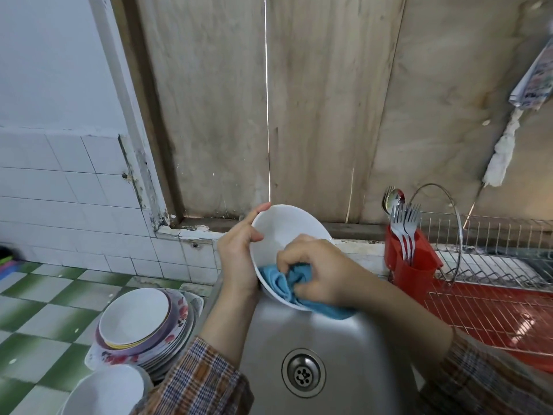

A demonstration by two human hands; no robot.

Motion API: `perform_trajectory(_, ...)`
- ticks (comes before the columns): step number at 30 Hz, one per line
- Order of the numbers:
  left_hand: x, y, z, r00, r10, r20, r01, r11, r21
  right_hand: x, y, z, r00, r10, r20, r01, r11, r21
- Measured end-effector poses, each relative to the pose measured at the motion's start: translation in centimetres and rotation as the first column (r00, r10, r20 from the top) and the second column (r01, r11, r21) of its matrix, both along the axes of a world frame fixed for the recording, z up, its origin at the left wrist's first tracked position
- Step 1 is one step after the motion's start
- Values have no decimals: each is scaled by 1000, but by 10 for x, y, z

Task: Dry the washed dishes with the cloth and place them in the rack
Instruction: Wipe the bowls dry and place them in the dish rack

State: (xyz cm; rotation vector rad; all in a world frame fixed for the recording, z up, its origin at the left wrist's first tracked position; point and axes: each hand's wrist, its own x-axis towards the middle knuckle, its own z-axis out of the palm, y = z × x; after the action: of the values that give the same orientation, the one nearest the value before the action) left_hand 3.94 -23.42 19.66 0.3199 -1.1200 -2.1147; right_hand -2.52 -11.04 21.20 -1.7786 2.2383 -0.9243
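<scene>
Right hand first: its grip is closed round a bunched blue cloth, fingers curled tight into the folds, and the wad is pressed against the lower inside wall of the white bowl, with one end of the cloth spilling out over the near rim. The left hand has its grip on the bowl's left edge, thumb hooked inside the rim and the rest of the hand behind the outer wall, which looks like the brace that lets the other hand push hard without the bowl slipping. The bowl is tipped up with its mouth toward the person, so the whole inside is within reach. It's held in the air over the steel sink (sensible, since any drips would land near the drain). To the left, on the green-checked worktop, a stack of plates and bowls waits, with another white bowl nearer the camera. To the right, the wire rack stands over a red tray. No dishes show in its slots, only forks and a spoon upright in a red cutlery holder at its near end. I judge this an early bowl, mid-wipe, with most of the pile to come.
</scene>
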Motion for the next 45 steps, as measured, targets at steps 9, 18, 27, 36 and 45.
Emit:
perform_trajectory(9,-5,15,0,993,-118,30,119,993,-4,-4,-5,-8,917,-398,-18,378,884,-277)
perform_trajectory(18,1,11,3,972,-235,-8,234,964,128,-6,6,0,966,27,257,-15,999,-50)
perform_trajectory(27,-4,21,5,982,-183,-49,188,968,165,7,-9,-7,897,-133,421,300,883,-362)
perform_trajectory(36,4,6,14,962,-266,66,260,962,88,-20,18,18,787,-191,-586,241,971,7)
perform_trajectory(45,-2,18,14,926,-378,-8,377,921,96,-5,-2,-16,915,-397,69,359,728,-584)
